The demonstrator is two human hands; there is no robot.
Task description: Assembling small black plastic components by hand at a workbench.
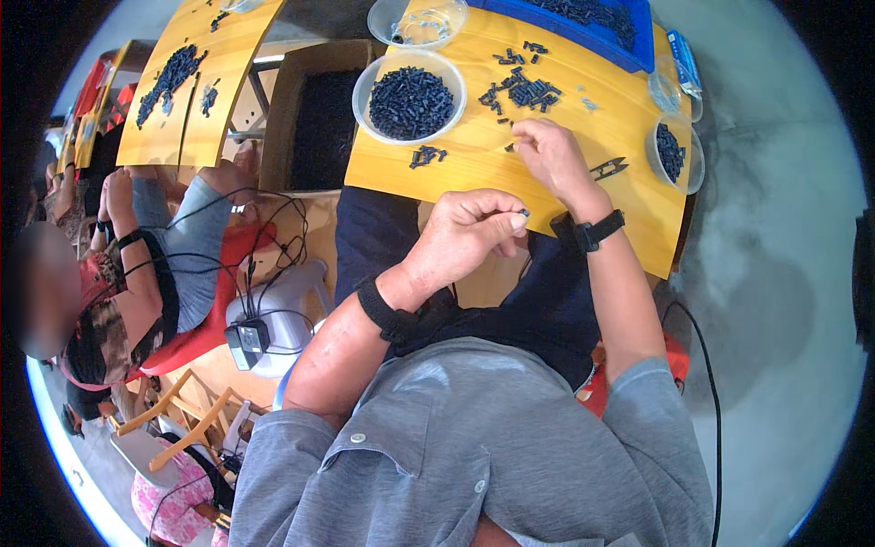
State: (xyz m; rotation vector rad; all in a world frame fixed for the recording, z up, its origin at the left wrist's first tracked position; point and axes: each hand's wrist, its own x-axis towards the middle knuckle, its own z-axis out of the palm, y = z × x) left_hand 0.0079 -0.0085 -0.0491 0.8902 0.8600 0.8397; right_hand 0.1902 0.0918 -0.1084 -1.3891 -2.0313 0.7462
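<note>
While the head view looks down past the person's lap, one yellow table (652, 219) fills the upper middle, with a pale grey surface (775, 210) at its right; if that is wall or floor, I cannot tell. One second table (228, 55) stands at upper left, where another person (141, 287) sits, and one open carton (281, 118) is between both tables.

On the near table I count one white tub (357, 98) full of dark pieces (410, 102), one clear bowl (375, 22) behind it, one blue bin (644, 47) at the far edge, one cup (650, 150) of pieces at the right, and one pair of snips (609, 168). Loose pieces lie in two main groups, too many for exact counting.

The left hand (467, 228) has thumb and forefinger pinched on one small piece (525, 212), near the table's near edge. The right hand (550, 155) is half curled, its fingertips close to the loose pieces; whether it grips any, I cannot tell.
</note>
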